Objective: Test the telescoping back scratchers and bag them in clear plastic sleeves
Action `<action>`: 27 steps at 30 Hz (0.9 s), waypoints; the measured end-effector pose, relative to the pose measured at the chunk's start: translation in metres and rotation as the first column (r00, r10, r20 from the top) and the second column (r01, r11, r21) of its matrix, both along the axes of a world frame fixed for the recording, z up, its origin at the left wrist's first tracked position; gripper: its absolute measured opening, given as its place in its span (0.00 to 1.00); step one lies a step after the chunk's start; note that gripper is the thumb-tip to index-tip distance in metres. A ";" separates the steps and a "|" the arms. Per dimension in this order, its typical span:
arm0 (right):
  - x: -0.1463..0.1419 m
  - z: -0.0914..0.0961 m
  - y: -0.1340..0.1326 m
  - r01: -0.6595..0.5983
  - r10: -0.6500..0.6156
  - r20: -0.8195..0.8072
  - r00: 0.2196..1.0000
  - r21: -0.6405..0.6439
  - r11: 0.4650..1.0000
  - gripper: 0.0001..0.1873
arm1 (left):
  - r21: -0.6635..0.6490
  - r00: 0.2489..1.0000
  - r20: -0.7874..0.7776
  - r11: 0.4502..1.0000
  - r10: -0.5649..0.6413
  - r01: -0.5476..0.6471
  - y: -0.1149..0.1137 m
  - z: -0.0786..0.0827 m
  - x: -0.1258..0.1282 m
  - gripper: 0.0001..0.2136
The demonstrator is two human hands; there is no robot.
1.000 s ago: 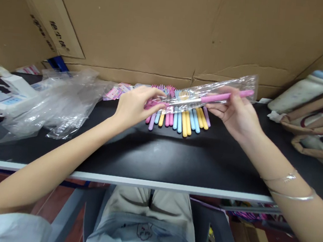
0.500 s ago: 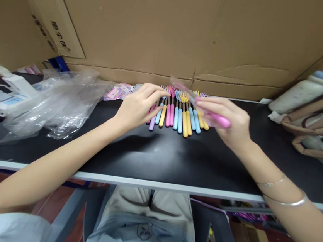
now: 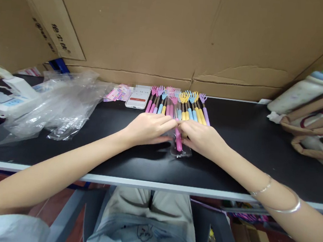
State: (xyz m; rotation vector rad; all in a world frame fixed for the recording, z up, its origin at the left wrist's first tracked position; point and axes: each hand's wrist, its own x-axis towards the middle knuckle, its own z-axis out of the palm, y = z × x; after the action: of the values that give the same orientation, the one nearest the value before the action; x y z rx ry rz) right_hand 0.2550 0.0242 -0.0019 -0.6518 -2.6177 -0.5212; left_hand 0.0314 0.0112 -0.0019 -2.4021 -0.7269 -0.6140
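A pink-handled back scratcher (image 3: 178, 143) lies inside a narrow clear plastic bag (image 3: 186, 154), its claw pointing to the back. From the left side, my left hand (image 3: 151, 129) pinches the bag near the middle. My right hand (image 3: 203, 136) has closed fingers on the opposite side of it, almost touching the left fingertips. Behind my hands, a row of back scratchers (image 3: 200, 110) in pink, purple, blue and yellow fans out on the black table. My hands and the bag cover some of their handles.
Left of the row are a phone (image 3: 138, 96) and small pink printed cards (image 3: 118, 93). Loose clear bags (image 3: 64, 102) lie beside a white power strip (image 3: 15, 100). A bottle (image 3: 304, 92) and brown bag (image 3: 303, 131) stand right. A cardboard wall (image 3: 160, 31) rises behind.
My right hand has brought the bagged pink back scratcher down and left to the table's middle. My left hand has moved right and closed on the bag, uncovering the phone.
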 end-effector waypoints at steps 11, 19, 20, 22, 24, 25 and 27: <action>0.005 0.004 -0.003 -0.079 0.082 0.063 0.995 -0.041 0.996 0.12 | 0.026 0.987 -0.093 0.991 -0.130 0.133 0.002 -0.006 -0.004 0.14; 0.002 0.004 -0.006 -0.144 0.138 0.102 0.985 0.050 0.988 0.15 | 0.025 0.980 -0.136 0.988 -0.145 0.149 -0.001 0.000 -0.004 0.16; 0.002 0.004 -0.006 -0.162 0.156 0.111 0.981 0.046 0.986 0.15 | 0.028 0.978 -0.138 0.987 -0.153 0.159 0.000 -0.001 -0.004 0.16; 0.002 0.005 -0.006 -0.188 0.184 0.128 0.975 0.020 0.982 0.16 | 0.027 0.973 -0.140 0.982 -0.181 0.187 0.001 -0.001 -0.004 0.16; 0.003 0.006 -0.005 -0.201 0.202 0.110 0.973 -0.018 0.979 0.15 | 0.030 0.969 -0.124 0.976 -0.211 0.217 0.003 -0.002 -0.006 0.15; 0.004 0.007 -0.005 -0.209 0.212 0.095 0.973 -0.039 0.977 0.15 | 0.034 0.968 -0.111 0.973 -0.225 0.230 0.003 -0.002 -0.007 0.14; 0.005 0.008 -0.004 -0.228 0.234 0.071 0.970 -0.079 0.970 0.14 | 0.039 0.965 -0.088 0.968 -0.246 0.250 0.005 -0.003 -0.008 0.12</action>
State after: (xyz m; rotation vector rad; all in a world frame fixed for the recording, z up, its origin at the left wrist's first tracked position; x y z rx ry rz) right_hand 0.2601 0.0203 0.0060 -0.3453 -2.7500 -0.3921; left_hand 0.0234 0.0158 -0.0044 -2.4757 -0.3739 -0.6186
